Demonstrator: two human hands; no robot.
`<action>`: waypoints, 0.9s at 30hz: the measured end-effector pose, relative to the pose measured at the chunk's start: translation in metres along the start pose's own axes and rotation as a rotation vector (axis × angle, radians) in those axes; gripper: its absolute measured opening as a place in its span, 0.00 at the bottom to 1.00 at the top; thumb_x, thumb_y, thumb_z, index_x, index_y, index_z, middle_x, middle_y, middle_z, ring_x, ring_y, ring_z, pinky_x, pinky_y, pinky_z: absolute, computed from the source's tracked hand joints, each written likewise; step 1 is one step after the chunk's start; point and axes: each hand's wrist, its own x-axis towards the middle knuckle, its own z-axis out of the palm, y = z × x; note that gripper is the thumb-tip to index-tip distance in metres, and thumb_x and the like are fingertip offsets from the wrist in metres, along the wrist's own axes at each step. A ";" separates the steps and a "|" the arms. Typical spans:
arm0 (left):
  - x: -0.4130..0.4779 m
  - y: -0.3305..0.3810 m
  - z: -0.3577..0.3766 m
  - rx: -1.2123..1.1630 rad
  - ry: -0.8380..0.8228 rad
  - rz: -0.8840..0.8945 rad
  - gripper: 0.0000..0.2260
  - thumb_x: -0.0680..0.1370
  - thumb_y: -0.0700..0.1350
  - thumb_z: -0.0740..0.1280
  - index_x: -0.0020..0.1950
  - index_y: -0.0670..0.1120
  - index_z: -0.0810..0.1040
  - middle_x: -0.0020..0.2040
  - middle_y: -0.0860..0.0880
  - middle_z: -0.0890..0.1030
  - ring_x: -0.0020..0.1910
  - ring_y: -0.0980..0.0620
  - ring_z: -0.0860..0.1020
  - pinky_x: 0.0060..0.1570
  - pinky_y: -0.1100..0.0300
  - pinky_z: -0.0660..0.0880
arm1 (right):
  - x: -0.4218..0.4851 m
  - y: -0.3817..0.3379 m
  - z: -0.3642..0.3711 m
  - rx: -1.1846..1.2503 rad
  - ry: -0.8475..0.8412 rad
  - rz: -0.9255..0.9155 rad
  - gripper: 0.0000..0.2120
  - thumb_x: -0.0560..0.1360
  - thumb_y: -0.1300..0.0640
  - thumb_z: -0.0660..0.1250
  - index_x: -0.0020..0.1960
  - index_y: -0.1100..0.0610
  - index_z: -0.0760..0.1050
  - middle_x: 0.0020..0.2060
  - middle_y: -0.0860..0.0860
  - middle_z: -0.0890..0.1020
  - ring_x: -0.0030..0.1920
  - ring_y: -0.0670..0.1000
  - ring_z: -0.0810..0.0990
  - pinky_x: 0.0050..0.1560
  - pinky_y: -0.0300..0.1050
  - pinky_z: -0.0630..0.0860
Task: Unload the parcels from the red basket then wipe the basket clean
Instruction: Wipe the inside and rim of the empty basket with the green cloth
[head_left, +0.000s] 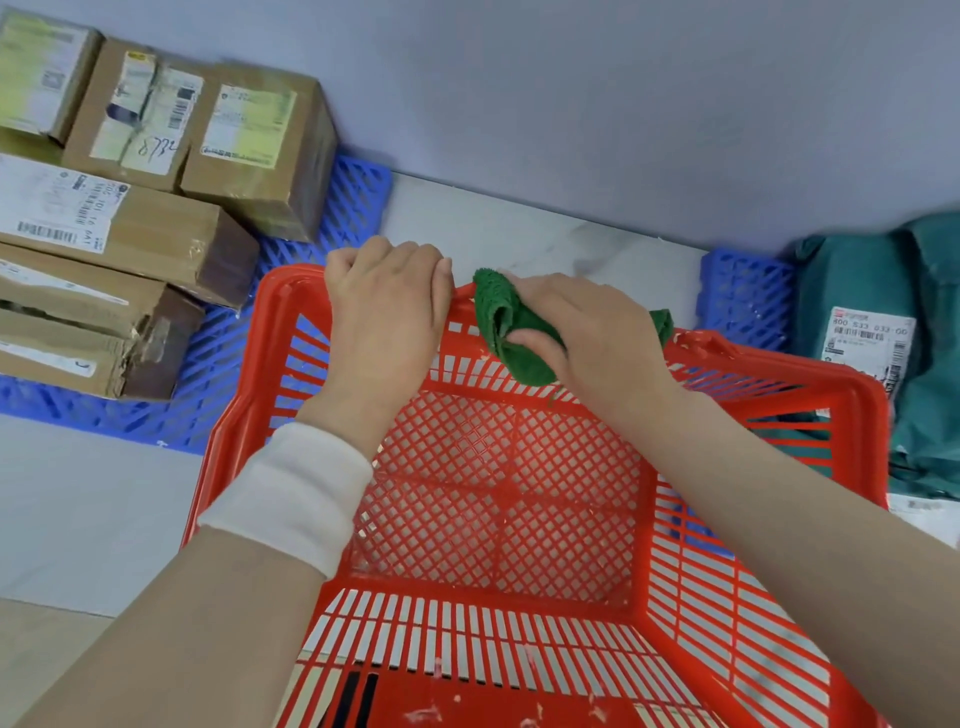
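On the basket (769, 639) rim at 11 o'clock, the left hand (389, 312) grips the edge. At 1 o'clock, the right hand (587, 332) clamps a cloth (498, 312).

basket (467, 629): red; diamond mesh bottom, slotted sides, pale scuff flecks
cloth (501, 317): dark green, plain
boxes (156, 234): brown cardboard
box labels (249, 124): white, some yellowed, black barcodes
pallets (208, 374): bright blue, diagonal lattice
bag (841, 291): teal green
bag label (867, 338): white, red mark, black print
wall (571, 104): flat grey-lilac
floor (78, 509): pale grey, faint marbling
cuff (291, 499): white
sleeves (156, 649): beige
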 end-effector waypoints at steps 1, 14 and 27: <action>0.000 0.000 0.000 0.010 -0.008 0.001 0.17 0.79 0.47 0.50 0.38 0.45 0.75 0.33 0.46 0.77 0.37 0.44 0.73 0.44 0.55 0.56 | -0.002 0.002 0.000 -0.004 0.008 -0.028 0.21 0.74 0.50 0.61 0.61 0.61 0.76 0.49 0.55 0.84 0.42 0.56 0.83 0.38 0.47 0.77; 0.005 0.002 -0.002 0.052 -0.037 -0.024 0.16 0.77 0.45 0.53 0.34 0.43 0.74 0.30 0.44 0.76 0.33 0.43 0.74 0.41 0.54 0.56 | -0.050 0.035 -0.047 -0.003 0.054 -0.070 0.11 0.74 0.62 0.66 0.55 0.61 0.80 0.55 0.54 0.82 0.53 0.53 0.82 0.57 0.45 0.76; 0.006 0.004 -0.002 0.013 -0.110 -0.019 0.22 0.78 0.49 0.43 0.42 0.41 0.74 0.39 0.41 0.78 0.43 0.41 0.73 0.46 0.52 0.55 | -0.038 0.048 -0.041 -0.015 -0.093 0.062 0.19 0.71 0.51 0.63 0.54 0.65 0.78 0.39 0.61 0.81 0.42 0.58 0.78 0.43 0.51 0.74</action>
